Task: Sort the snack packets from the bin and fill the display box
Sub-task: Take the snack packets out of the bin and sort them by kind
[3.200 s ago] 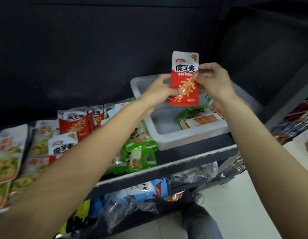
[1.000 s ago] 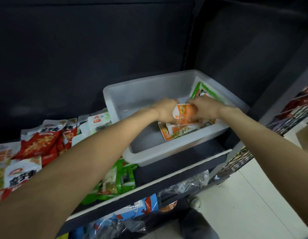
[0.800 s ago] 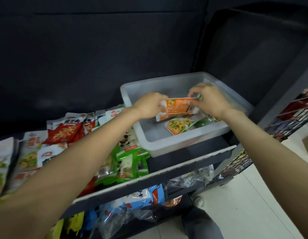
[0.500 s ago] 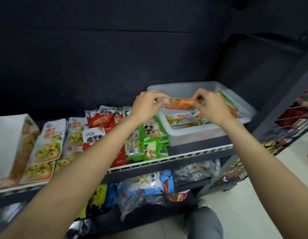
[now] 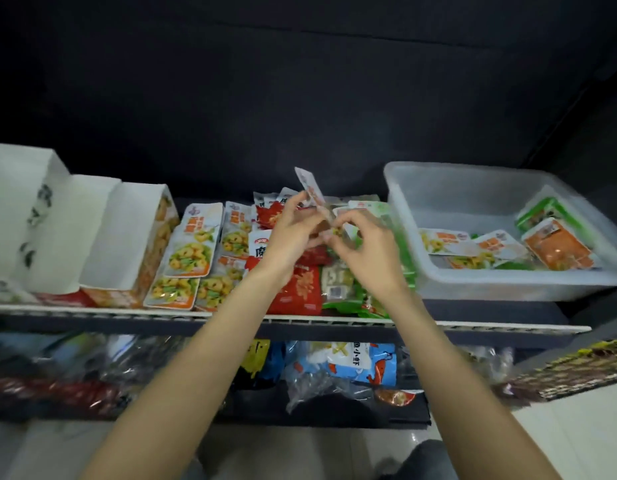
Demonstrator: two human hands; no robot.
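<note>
My left hand (image 5: 293, 230) and my right hand (image 5: 362, 244) together pinch one small orange-and-white snack packet (image 5: 310, 188), seen almost edge-on, above the piles on the shelf. The translucent plastic bin (image 5: 438, 188) stands at the right and holds several orange and green packets (image 5: 556, 247). Sorted piles lie on the shelf: yellow-green printed packets (image 5: 193, 247), red packets (image 5: 300, 289) and green packets (image 5: 355, 289). The open cardboard display box (image 5: 116, 244) stands at the left of the piles.
Two more white cartons (image 5: 26, 216) stand left of the display box. The shelf's white front edge (image 5: 473, 327) runs across the view. Below it a lower shelf holds blue bags (image 5: 348, 362) and clear wrapping. A wire rack (image 5: 577, 372) stands at the right.
Both hands lifted an orange packet out of the bin and carried it left over the sorted piles. The packet has turned from flat to nearly upright. My view has swung left, revealing the boxes.
</note>
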